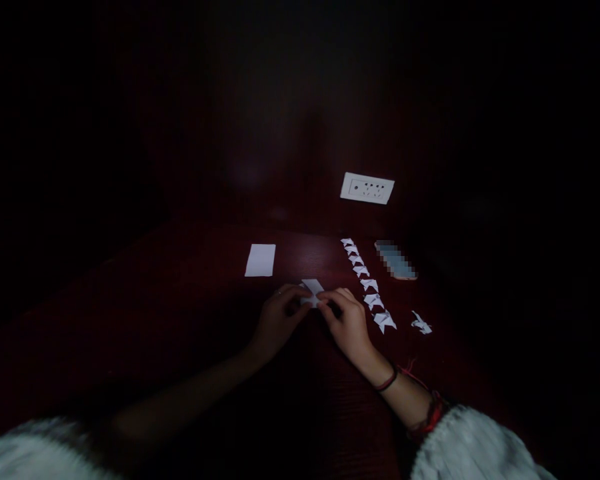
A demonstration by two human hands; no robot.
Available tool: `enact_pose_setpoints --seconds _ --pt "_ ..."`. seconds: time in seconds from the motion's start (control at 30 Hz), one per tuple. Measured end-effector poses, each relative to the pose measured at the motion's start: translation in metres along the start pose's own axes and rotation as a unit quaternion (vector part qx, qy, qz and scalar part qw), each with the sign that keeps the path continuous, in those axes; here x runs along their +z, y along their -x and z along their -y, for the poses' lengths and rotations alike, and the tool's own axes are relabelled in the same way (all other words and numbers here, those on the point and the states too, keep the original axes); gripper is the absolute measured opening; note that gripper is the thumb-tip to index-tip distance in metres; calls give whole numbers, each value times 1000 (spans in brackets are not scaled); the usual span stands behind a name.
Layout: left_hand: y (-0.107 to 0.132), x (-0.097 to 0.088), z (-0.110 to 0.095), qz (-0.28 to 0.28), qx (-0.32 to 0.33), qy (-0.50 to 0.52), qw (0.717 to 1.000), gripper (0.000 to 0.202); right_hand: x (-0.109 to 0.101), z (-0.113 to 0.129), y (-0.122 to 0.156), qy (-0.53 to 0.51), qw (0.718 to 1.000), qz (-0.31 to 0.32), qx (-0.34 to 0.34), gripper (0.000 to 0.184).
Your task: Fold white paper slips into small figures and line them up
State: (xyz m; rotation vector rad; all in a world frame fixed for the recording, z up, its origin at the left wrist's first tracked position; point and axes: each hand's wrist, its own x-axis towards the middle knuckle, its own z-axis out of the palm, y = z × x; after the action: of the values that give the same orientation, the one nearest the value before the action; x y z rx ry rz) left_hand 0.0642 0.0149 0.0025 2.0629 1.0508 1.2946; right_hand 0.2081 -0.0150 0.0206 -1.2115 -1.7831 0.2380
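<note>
My left hand (pixel 279 317) and my right hand (pixel 346 321) meet over a small piece of white folded paper (pixel 312 291) on a dark red table (pixel 180 313). Both hands pinch the paper's near edge with curled fingers. A row of several folded white paper shapes (pixel 369 285) runs diagonally just right of my right hand. One more folded shape (pixel 421 324) lies apart, further right.
A flat white paper sheet (pixel 261 260) lies beyond my left hand. A phone (pixel 396 261) rests right of the row. A white wall socket plate (pixel 367 188) sits on the dark surface behind. The surroundings are very dark.
</note>
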Motion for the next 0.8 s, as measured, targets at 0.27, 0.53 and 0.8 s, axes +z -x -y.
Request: enact_pose_setpoints --seconds 0.27,0.53,0.8 --pt "0 0 -2 0 7 -19 1000 16 2 -1 0 -4 1000 1 17 16" --pt "0 1 2 -21 -15 -15 1000 17 3 -6 -1 1 999 10 36 17" --pt "-5 3 14 -1 -53 151 987 12 7 -14 -1 -37 998 5 51 20"
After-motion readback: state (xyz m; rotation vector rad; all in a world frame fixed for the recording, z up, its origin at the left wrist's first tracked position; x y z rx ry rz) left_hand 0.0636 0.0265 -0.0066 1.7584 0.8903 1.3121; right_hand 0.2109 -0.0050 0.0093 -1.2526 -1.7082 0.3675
